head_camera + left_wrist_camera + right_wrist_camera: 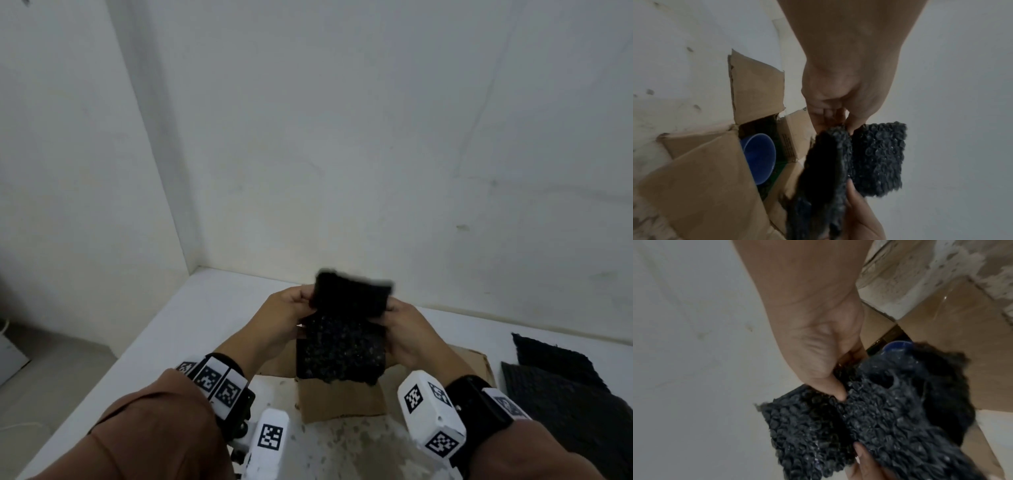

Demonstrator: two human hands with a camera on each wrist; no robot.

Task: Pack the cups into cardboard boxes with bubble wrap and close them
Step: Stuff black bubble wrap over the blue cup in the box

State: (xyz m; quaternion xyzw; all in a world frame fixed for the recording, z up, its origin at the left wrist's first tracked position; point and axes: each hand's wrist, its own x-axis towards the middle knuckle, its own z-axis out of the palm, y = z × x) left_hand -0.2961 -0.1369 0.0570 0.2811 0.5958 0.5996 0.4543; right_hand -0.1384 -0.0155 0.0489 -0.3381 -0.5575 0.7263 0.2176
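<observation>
A sheet of black bubble wrap point(342, 339) hangs folded above an open cardboard box point(339, 401). My left hand point(294, 308) pinches its left edge and my right hand point(397, 322) pinches its right edge, at the fold. In the left wrist view the black bubble wrap point(877, 155) sits between my left hand's fingers point(855, 125), and a blue cup point(760, 155) lies inside the cardboard box point(711, 183). In the right wrist view my thumb point(836, 392) presses into the black bubble wrap point(869, 425), and the blue cup's point(898, 345) rim shows behind it.
More black bubble wrap sheets point(568, 390) lie stacked on the white table point(219, 322) at the right. The table stands in a corner of white walls point(342, 137). The box flaps point(756, 87) stand open. Grey floor point(51, 383) lies to the left.
</observation>
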